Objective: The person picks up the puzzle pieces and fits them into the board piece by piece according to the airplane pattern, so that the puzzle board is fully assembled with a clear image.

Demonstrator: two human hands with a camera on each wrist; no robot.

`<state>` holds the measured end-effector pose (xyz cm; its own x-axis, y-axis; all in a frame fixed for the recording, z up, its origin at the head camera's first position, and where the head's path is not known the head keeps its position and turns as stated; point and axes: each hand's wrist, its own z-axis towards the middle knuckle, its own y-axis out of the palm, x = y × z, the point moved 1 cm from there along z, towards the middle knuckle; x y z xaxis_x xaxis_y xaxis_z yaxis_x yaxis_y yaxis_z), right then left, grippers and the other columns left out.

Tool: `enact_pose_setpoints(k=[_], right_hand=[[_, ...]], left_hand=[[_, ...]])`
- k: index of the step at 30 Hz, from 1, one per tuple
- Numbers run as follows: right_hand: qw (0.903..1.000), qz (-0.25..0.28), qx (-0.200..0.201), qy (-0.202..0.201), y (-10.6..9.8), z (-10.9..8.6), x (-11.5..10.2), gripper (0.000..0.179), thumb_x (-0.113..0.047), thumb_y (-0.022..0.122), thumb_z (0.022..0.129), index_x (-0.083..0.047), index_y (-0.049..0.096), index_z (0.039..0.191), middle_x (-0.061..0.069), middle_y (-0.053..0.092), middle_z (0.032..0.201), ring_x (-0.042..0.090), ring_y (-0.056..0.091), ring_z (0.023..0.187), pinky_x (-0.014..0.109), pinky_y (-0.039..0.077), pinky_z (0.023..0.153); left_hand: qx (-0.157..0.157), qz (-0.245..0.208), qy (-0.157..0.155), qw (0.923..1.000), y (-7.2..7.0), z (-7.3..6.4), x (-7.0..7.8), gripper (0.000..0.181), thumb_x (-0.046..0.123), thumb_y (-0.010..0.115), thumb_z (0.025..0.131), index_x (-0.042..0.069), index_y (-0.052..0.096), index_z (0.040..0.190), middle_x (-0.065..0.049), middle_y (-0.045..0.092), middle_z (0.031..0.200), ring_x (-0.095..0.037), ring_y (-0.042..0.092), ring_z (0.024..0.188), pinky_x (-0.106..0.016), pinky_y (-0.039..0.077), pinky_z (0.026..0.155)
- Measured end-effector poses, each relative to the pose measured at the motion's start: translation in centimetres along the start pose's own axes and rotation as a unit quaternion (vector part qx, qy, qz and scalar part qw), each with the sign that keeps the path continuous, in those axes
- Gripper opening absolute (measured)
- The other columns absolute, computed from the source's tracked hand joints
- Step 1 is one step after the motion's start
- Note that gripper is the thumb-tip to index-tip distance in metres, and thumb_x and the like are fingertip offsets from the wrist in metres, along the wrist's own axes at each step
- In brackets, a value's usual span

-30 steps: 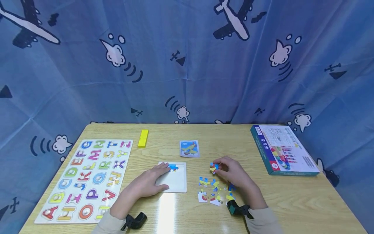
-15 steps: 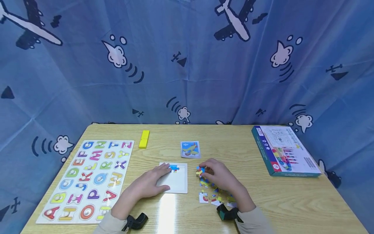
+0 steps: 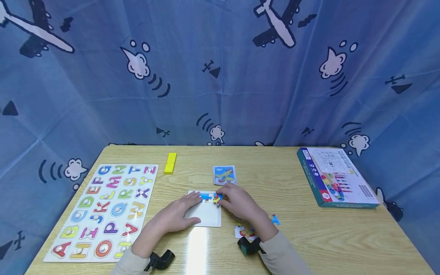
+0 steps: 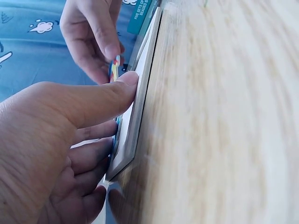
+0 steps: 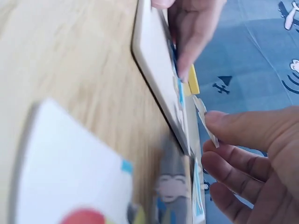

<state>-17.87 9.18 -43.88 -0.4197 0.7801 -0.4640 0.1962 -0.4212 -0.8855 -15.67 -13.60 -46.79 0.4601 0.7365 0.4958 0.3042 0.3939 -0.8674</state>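
Blue airplane-print cloth [image 3: 261, 103] hung behind a wood-grained tabletop [image 3: 343, 236], which bore one white tray [image 3: 207, 218]. Just above the tray's far right corner was one puzzle piece [image 3: 216, 199], red, yellow and blue in front and pale behind; the right hand [image 3: 240, 202] had its grip pinched on it, thumb against fingertips. The left hand [image 3: 177, 215] kept its grip unclosed, fingers stretched over the tray's left side beside a blue-and-red section [image 3: 205, 197]. Right of the tray lay loose pieces [image 3: 239, 232], partly hidden by the forearm, their number unclear. Beyond the tray lay one picture card [image 3: 225, 175]; to its left, one letter board [image 3: 109, 217]; to its far right, one box [image 3: 340, 177].
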Motion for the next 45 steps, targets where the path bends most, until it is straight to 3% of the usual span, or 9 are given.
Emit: enact_pose_setpoints(k=[3,8,17,24,35,45], right_hand=[[0.9998,-0.017,-0.005,-0.006,0.3,0.5,-0.2,0.030,-0.022,0.067,0.089,-0.010,0.068,0.116,0.008,0.060,0.125,0.026,0.054,0.122,0.041,0.049,0.100],[0.9992,-0.036,-0.014,-0.011,0.6,1.3,-0.4,0.028,-0.021,0.067,0.089,-0.011,0.068,0.115,0.013,0.056,0.133,0.030,0.045,0.132,0.046,0.043,0.106],[0.9965,-0.077,-0.016,-0.028,0.9,1.9,-0.9,0.023,-0.018,0.069,0.086,-0.011,0.072,0.108,0.008,0.064,0.114,0.030,0.053,0.124,0.042,0.049,0.100],[0.9923,-0.119,0.001,-0.036,1.3,1.9,-1.0,0.021,-0.017,0.072,0.084,-0.012,0.073,0.104,0.003,0.063,0.099,0.015,0.060,0.090,0.029,0.055,0.076],[0.9897,-0.136,-0.001,-0.045,1.8,1.7,-1.1,0.024,-0.020,0.072,0.085,-0.014,0.073,0.108,0.002,0.061,0.107,0.018,0.058,0.101,0.034,0.052,0.089],[0.9918,-0.120,-0.001,-0.043,1.6,1.6,-1.0,0.022,-0.019,0.072,0.085,-0.015,0.073,0.107,0.002,0.062,0.110,0.020,0.059,0.106,0.039,0.050,0.093]], left_hand=[[-0.001,0.003,0.001,1.0000,0.0,0.1,0.0,0.063,0.041,0.066,0.087,0.010,0.049,0.139,-0.007,0.040,0.149,-0.026,0.033,0.140,-0.045,0.032,0.114],[-0.003,0.002,0.002,1.0000,-0.1,0.1,0.0,0.062,0.039,0.067,0.086,0.010,0.050,0.138,-0.007,0.041,0.149,-0.027,0.034,0.140,-0.045,0.034,0.113],[-0.005,-0.001,0.000,1.0000,-0.1,0.0,0.1,0.062,0.039,0.067,0.087,0.010,0.049,0.139,-0.007,0.040,0.149,-0.027,0.033,0.140,-0.045,0.032,0.114],[0.003,0.003,0.010,0.9999,-0.1,0.0,0.2,0.062,0.039,0.067,0.086,0.009,0.050,0.138,-0.008,0.042,0.148,-0.027,0.035,0.139,-0.044,0.034,0.113],[0.005,0.001,0.009,0.9999,0.1,-0.2,-0.3,0.064,0.043,0.065,0.087,0.012,0.047,0.141,-0.005,0.037,0.151,-0.026,0.031,0.141,-0.046,0.033,0.114],[0.018,0.012,-0.018,0.9996,-0.8,-1.7,-0.7,0.067,0.042,0.069,0.084,0.013,0.047,0.141,-0.005,0.038,0.151,-0.025,0.034,0.140,-0.044,0.031,0.115]])
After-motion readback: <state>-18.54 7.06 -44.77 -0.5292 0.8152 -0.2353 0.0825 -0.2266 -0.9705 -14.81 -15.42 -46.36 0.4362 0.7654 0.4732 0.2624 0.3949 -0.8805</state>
